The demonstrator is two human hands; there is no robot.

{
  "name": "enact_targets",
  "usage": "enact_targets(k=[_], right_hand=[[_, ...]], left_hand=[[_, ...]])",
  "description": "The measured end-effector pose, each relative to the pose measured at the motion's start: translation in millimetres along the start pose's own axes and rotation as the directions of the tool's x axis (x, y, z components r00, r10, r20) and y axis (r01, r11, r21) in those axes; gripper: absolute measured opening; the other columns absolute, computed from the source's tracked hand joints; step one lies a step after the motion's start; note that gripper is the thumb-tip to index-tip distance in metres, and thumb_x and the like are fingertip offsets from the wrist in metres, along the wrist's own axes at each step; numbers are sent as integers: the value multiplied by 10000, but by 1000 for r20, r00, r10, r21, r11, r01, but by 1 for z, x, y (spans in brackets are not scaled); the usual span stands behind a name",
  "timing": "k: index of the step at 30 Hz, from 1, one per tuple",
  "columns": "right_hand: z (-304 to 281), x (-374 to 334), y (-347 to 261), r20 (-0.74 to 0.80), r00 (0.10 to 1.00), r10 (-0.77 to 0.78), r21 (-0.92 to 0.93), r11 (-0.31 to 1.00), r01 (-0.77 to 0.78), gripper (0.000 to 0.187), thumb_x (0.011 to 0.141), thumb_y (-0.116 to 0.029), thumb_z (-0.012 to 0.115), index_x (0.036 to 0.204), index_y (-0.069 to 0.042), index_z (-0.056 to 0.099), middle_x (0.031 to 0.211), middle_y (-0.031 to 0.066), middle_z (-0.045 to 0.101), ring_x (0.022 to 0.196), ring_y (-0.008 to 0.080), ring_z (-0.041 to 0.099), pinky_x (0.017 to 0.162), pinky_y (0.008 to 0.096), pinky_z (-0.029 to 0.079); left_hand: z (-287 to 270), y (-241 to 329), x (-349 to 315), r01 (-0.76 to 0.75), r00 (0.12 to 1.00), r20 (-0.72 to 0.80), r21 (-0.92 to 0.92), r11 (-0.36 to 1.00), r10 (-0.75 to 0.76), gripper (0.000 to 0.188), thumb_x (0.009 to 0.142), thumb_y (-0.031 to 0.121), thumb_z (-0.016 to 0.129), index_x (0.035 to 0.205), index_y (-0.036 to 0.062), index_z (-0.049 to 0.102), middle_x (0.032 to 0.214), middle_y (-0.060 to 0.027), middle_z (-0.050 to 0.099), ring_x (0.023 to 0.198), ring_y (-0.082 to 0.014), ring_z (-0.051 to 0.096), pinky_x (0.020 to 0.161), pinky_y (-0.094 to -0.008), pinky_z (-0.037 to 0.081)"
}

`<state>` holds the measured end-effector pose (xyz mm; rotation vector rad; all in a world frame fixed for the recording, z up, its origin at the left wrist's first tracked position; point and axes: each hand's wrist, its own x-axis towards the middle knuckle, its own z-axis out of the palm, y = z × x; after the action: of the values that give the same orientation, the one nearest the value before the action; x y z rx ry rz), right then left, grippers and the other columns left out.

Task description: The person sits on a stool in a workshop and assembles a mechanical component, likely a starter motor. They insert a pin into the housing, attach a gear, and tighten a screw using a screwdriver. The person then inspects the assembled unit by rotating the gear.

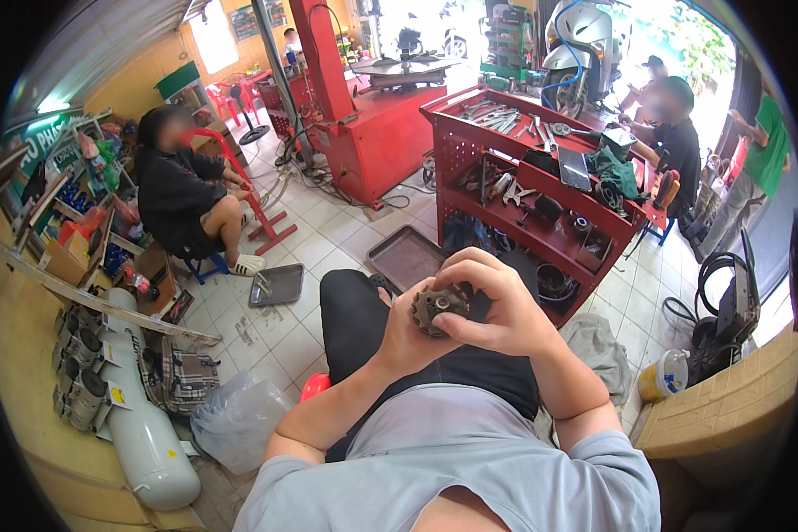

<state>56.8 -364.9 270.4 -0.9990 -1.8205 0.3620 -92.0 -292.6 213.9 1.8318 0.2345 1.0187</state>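
Gear (434,310), toothed, one: held above the black-trousered lap (350,315), between both hands. Left hand (402,332): I see it grasping the left side and underside, by my judgement to bear the weight. Right hand (496,300): fingers arched over, thumb against the gear's near right rim, likely to steady it face up. Finish: dull brown-grey metal, blunt teeth round the edge, holes in the face, raised hub at centre; whether the darkening is grease or rust I cannot tell. Small tray (277,297), on the floor (328,238): metal pieces toward its left edge, presumably kept there against rolling away. Red cart (449,177): wrenches (495,115) toward the top's far left corner, phone (575,167) by its near edge, presumably for easy reach.
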Motion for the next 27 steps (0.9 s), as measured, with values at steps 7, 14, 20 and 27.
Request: enact_targets(k=[7,14,20,27], right_hand=[[1,0,0,5,999,46,-25,999,-45,261,730,-121,747,934,-11,625,973,102,561,866,205,582,762,312,482],[-2,3,-4,-30,999,-15,-64,998,13,229,747,-137,710,924,-9,640,902,109,564,836,252,578,727,342,486],[0,1,-2,8,998,64,36,997,-64,228,747,-159,709,897,-7,630,905,110,567,858,260,572,762,344,480],[0,4,7,39,997,-60,55,997,58,297,736,-134,730,977,-15,603,1008,116,585,887,219,599,778,324,483]], left_hand=[[2,1,-2,36,999,-14,-48,998,-37,437,655,89,801,1004,20,548,885,-33,626,801,-91,602,702,-248,489],[1,-2,-1,-32,999,4,22,999,32,441,666,68,793,1030,14,550,904,-42,626,821,-90,600,724,-241,489],[4,-1,-3,11,1000,-20,-56,998,-12,463,657,84,802,1040,15,551,917,-38,618,821,-95,595,720,-247,488],[0,0,-4,74,997,-11,-59,995,-75,491,600,87,828,1006,30,559,915,-27,609,827,-108,588,751,-263,490]])
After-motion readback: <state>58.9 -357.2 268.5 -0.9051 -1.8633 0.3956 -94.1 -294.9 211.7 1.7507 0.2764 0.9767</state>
